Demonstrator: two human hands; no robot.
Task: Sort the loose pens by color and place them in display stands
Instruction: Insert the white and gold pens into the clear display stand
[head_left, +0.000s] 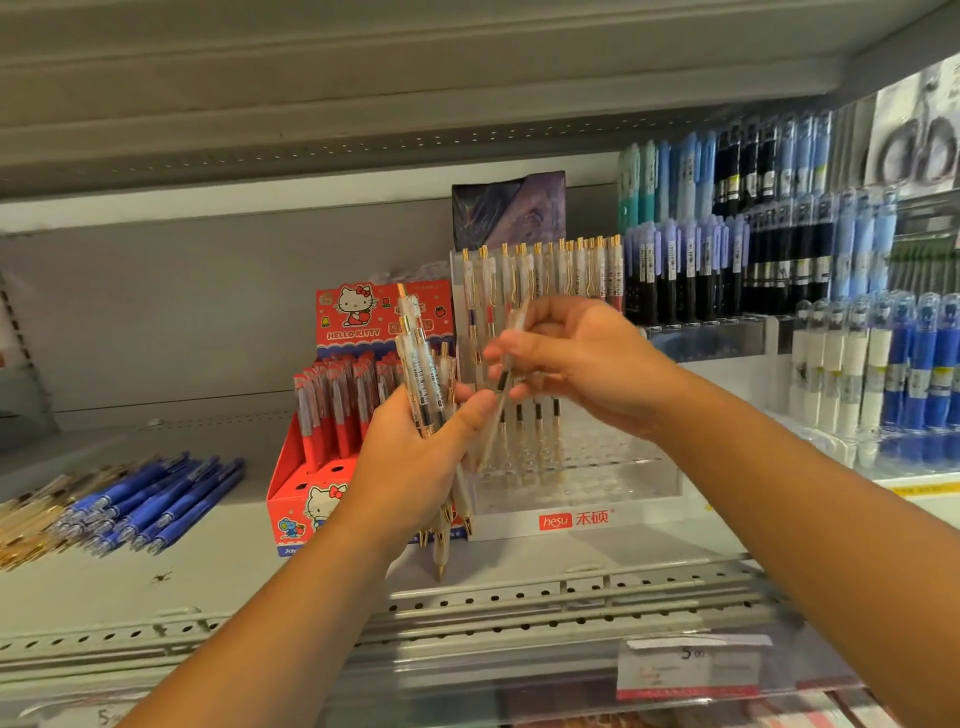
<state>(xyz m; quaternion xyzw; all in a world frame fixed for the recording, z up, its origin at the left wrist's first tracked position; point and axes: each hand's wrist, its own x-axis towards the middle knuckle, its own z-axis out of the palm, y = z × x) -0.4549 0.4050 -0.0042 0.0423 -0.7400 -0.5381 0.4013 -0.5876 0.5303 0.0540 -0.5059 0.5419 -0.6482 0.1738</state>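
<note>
My left hand (415, 467) grips a bundle of clear pens with gold clips (423, 374), held upright in front of the shelf. My right hand (576, 358) pinches one clear pen (506, 374) between thumb and fingers, just right of the bundle. Behind both hands stands a clear acrylic display stand (613, 483) with a white "hesu" front and a back row of the same clear pens (545, 270). A loose pile of blue pens (156, 499) and gold-toned pens (31, 514) lies on the shelf at the left.
A red Hello Kitty pen box (332, 415) with red pens stands left of the clear stand. Racks of blue, purple and black pens (753, 234) fill the right side. A shelf (363, 78) hangs overhead. The perforated shelf edge (519, 597) carries a price tag (691, 670).
</note>
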